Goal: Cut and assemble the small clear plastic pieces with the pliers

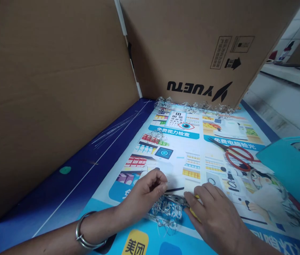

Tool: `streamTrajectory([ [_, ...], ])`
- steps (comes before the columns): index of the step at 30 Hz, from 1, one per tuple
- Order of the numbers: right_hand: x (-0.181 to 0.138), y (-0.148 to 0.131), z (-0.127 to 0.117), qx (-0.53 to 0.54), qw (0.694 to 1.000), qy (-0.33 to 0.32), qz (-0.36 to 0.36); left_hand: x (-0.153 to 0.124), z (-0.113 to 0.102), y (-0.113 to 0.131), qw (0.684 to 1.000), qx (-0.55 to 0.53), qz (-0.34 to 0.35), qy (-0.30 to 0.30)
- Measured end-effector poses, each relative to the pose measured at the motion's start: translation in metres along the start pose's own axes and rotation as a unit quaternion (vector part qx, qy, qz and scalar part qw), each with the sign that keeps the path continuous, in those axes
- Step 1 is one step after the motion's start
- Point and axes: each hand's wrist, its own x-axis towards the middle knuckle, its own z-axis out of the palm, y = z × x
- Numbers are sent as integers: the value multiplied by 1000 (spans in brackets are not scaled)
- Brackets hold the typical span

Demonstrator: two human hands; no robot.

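My right hand (212,212) is closed around the yellow handles of a pair of pliers (178,200), whose metal jaws point left toward my other hand. My left hand (150,193) has thumb and forefinger pinched together, with a thin bit of wire showing at the fingertips. Beneath the pliers and both hands lies a tangle of bent, clear-looking wire loops (166,217). My fingers partly hide where the jaws meet the wire. A bangle is on my left wrist.
Red-handled scissors (239,157) lie to the right, beside a teal box (288,170). Cardboard panels (59,78) stand at the left and back. More wire loops (200,108) line the back edge of the printed sheet, and a small bunch (156,135) lies mid-sheet. Loose straight wires (115,131) rest at left.
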Motion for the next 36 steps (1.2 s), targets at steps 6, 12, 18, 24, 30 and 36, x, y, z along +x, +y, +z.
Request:
streamTrajectory([
  [6,-1,0,1,22,1000,-10,16,-1,1,-4,1000,-13,-1,3],
  [12,-5,-2,5,-35,999,-9,-18,-1,2,-5,1000,-13,-2,6],
  [18,-8,-5,9,-63,998,-17,-18,-1,2,-3,1000,-9,-2,11],
  [24,-7,-8,10,-83,996,-14,-11,-1,4,-3,999,31,4,25],
  [30,-5,-10,4,-108,994,-19,-28,-1,4,-2,999,36,6,28],
  [36,-4,-11,1,-121,991,-33,-39,-2,4,-1,999,31,6,29],
])
